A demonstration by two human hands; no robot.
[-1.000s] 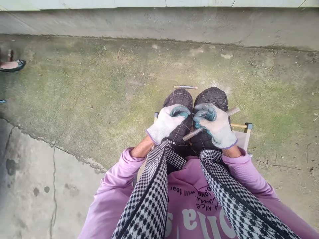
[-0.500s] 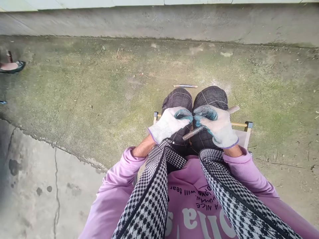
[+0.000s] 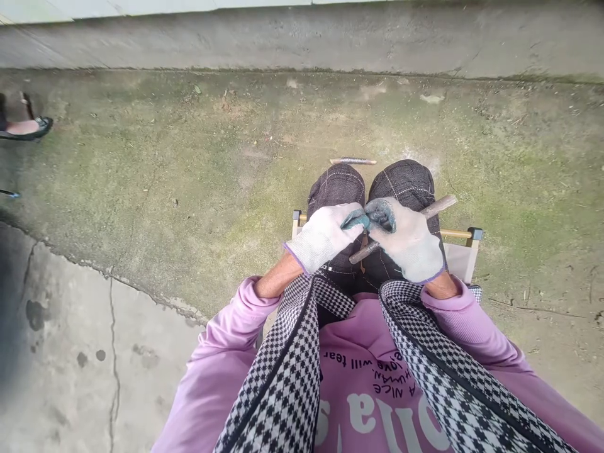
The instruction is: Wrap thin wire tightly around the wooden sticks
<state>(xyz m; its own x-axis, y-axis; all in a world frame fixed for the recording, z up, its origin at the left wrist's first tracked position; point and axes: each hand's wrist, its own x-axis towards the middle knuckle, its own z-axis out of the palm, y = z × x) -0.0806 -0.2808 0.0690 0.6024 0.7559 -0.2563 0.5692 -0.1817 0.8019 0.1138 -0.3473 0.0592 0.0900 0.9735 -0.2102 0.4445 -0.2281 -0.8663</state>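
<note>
Both my hands wear white knit gloves with teal-coated fingers and meet above my knees. My left hand point(image 3: 328, 234) is closed, its thumb and forefinger pinched together. What lies in that pinch is too small to make out. My right hand point(image 3: 404, 236) is closed around a wooden stick point(image 3: 441, 206), which runs slantwise beneath the palm. The stick's lower end shows wound grey wire near my lap; its middle is hidden by the glove. The fingertips of both hands touch or nearly touch.
A second wire-wound stick point(image 3: 353, 161) lies on the mossy ground beyond my knees. I sit on a folding seat with a metal-tubed frame point(image 3: 455, 233). Another person's shoe point(image 3: 28, 129) is at far left. A low concrete ledge point(image 3: 302, 44) runs along the back.
My right hand has rolled over the stick, covering more of its wire winding. The fingertips of both hands have come closer together. The view has shifted slightly.
</note>
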